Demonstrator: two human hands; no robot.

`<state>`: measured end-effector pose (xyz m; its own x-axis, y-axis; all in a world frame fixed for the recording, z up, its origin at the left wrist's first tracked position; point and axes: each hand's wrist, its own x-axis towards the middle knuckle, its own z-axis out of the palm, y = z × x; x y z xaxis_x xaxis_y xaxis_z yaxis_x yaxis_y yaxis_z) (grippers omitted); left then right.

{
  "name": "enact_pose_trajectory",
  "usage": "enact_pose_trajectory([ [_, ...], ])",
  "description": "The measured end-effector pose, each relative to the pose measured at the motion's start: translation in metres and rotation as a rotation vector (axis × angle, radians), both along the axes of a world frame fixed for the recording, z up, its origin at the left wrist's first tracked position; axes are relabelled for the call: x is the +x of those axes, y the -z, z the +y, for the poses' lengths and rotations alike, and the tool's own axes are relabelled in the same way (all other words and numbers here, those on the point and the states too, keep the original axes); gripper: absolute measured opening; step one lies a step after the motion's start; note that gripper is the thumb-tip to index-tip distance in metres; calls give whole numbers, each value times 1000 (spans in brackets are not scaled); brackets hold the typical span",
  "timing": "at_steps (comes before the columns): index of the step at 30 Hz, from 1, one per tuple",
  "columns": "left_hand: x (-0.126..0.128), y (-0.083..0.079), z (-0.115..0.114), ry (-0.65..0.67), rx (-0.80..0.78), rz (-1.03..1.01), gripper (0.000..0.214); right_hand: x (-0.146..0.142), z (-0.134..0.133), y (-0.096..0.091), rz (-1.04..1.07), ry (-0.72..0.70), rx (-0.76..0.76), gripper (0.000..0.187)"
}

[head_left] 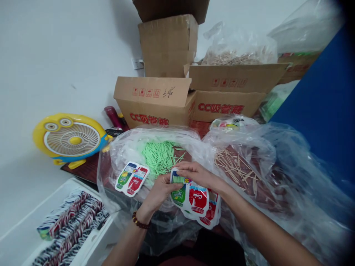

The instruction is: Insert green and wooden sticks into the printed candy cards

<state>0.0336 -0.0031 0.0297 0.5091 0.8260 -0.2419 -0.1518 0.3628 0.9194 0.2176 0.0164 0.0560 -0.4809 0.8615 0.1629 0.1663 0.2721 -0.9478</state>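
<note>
My left hand (165, 184) is closed on the left edge of a printed candy packet (197, 199) with green Sprite and red Cola bottle shapes. My right hand (198, 173) lies across the packet's top, fingers bent onto it; what its fingertips pinch is partly hidden. Light green sticks show at the packet's upper left, between the hands. More such packets (212, 212) overlap beneath it. Just beyond the hands is a heap of green candy sticks (159, 157) on clear plastic. A separate Sprite and Cola packet (132, 178) lies to the left.
Brown sticks (235, 168) are scattered on plastic at right. Cardboard boxes (155, 99) stand at the back, with a bag of pale sticks (238, 55) above. A yellow fan (74, 140) stands left. A white bin (16, 220) with rows of packets sits lower left. A blue panel (318, 107) borders the right.
</note>
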Motion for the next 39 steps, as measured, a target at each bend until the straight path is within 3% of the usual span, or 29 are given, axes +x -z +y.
enact_pose_trajectory([
  [5, 4, 0, 1, 15, -36, -5, 23, 6, 5, 0, 42, 16, -4, 27],
  [11, 4, 4, 1, 31, -43, -13, 25, 11, 4, 3, -30, -140, -61, 33],
  [15, 5, 4, 1, -2, -36, 3, 28, 19, 4, 2, -102, -11, -7, 28],
  [19, 9, 6, 0, -19, -44, 23, 28, 23, 2, 1, -197, -40, -18, 25],
  [24, 10, 7, -2, -41, -92, 20, 39, 29, -5, 1, -125, 85, -83, 18],
  [30, 12, 1, -3, -22, -17, 104, 36, 39, -22, 6, -256, 200, -126, 8],
  [34, 23, 0, -8, -20, 29, 176, 42, 35, -29, 11, -169, 205, -130, 8],
  [39, 28, 7, -13, -52, 98, 241, 26, 34, -35, 17, -156, 230, -124, 12],
])
